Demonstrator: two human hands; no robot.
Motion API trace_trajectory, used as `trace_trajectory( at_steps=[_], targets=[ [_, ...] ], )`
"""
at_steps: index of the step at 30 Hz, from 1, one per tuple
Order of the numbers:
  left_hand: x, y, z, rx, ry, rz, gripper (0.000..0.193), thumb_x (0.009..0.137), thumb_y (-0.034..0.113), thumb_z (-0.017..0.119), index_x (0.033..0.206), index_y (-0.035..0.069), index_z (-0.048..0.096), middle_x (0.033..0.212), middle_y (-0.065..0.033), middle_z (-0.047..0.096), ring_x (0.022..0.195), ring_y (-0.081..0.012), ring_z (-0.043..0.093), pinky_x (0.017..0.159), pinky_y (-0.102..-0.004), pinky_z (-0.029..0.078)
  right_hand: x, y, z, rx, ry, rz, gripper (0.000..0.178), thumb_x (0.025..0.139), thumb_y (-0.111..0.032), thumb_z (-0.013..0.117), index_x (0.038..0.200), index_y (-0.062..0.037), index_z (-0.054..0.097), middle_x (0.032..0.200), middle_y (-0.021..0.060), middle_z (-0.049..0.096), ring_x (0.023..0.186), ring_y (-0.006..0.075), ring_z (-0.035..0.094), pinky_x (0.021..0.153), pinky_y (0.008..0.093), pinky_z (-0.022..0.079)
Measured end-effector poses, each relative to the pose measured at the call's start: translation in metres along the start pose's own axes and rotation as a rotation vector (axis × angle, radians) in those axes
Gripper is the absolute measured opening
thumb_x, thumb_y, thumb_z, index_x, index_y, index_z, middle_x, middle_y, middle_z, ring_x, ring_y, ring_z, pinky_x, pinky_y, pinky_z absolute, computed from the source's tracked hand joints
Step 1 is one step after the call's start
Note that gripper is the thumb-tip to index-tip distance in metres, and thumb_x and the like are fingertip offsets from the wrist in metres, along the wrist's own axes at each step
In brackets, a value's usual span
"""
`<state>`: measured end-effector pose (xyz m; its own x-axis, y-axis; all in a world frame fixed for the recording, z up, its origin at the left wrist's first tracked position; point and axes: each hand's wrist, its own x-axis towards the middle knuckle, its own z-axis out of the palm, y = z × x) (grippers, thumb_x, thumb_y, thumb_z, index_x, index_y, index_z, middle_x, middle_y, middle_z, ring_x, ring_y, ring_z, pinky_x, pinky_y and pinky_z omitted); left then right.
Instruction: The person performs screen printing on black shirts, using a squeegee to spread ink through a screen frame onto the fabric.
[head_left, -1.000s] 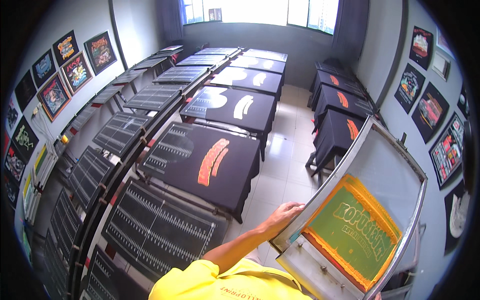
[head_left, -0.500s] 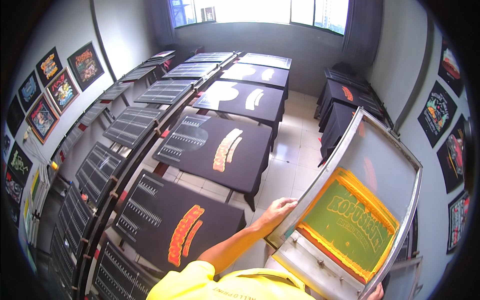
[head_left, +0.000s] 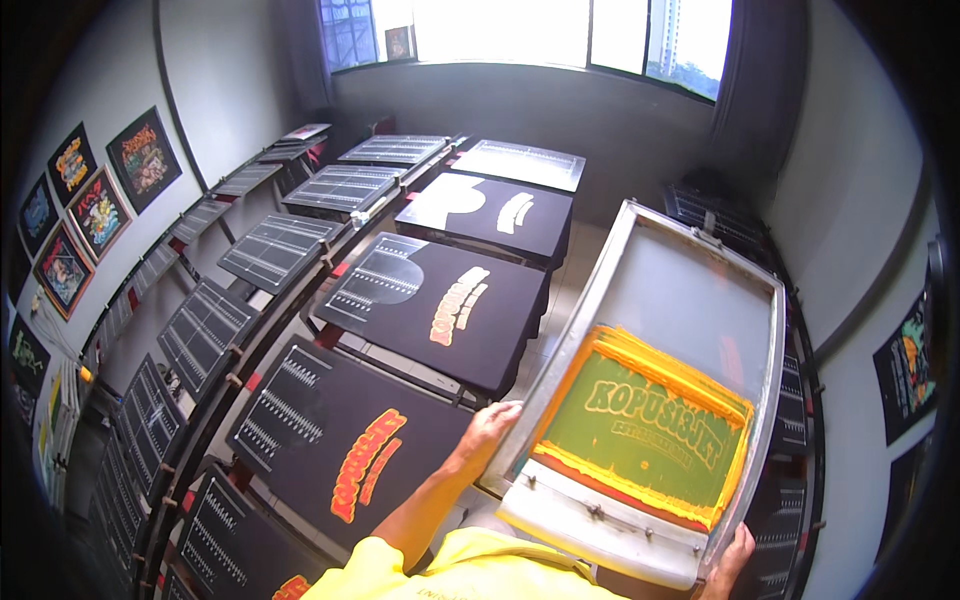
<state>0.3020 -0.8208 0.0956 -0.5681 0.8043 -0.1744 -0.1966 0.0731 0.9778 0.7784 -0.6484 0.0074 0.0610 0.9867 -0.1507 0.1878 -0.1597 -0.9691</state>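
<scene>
I carry a screen-printing frame (head_left: 708,262) in front of me, tilted, its metal rim around a pale grey mesh. Orange-yellow ink (head_left: 665,371) lies thick around a green stencil area (head_left: 640,430) with lettering. Across the near end of the frame rests a wide metal squeegee (head_left: 590,525) with bolts and a reddish blade edge. My left hand (head_left: 490,435) is closed on the left rim. Gripping the near right corner is my right hand (head_left: 733,562), its fingers partly hidden by the rim.
To the left, dark shirts (head_left: 390,430) with red-orange or pale prints lie on a row of printing boards (head_left: 272,408). More boards (head_left: 280,250) stand beyond the dark rail (head_left: 275,325). Another row runs along the right wall (head_left: 785,400). Framed prints (head_left: 145,158) hang at left.
The view has shifted forward along the shirt row. The screen frame and my left hand now appear further left, and more of my right hand shows. Both hands keep their hold.
</scene>
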Motion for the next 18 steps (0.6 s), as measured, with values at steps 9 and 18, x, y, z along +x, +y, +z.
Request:
trace_trajectory(
  at_steps=[9, 18],
  targets=[
    [0.242, 0.001, -0.037, -0.092, 0.091, 0.066, 0.045, 0.091, 0.034, 0.045, 0.116, 0.0, 0.058, 0.109, -0.0077, 0.058, 0.096, -0.0139, 0.052, 0.084, -0.0269, 0.04, 0.226, -0.067, 0.217, 0.039, -0.061, -0.026, 0.033, 0.092, -0.02, 0.049, 0.106, 0.0081, 0.059, 0.1, 0.01, 0.062, 0.093, 0.0181, 0.055, 0.085, 0.0309, 0.042],
    [0.397, 0.086, 0.006, -0.176, 0.194, 0.039, 0.047, 0.093, 0.034, 0.042, 0.117, -0.003, 0.056, 0.1, -0.0057, 0.062, 0.089, -0.0116, 0.056, 0.079, -0.0244, 0.043, 0.407, -0.192, 0.308, -0.072, -0.181, -0.045, 0.036, 0.092, -0.02, 0.05, 0.11, 0.0097, 0.057, 0.106, 0.0134, 0.061, 0.1, 0.0207, 0.055, 0.092, 0.0308, 0.04]
  ],
)
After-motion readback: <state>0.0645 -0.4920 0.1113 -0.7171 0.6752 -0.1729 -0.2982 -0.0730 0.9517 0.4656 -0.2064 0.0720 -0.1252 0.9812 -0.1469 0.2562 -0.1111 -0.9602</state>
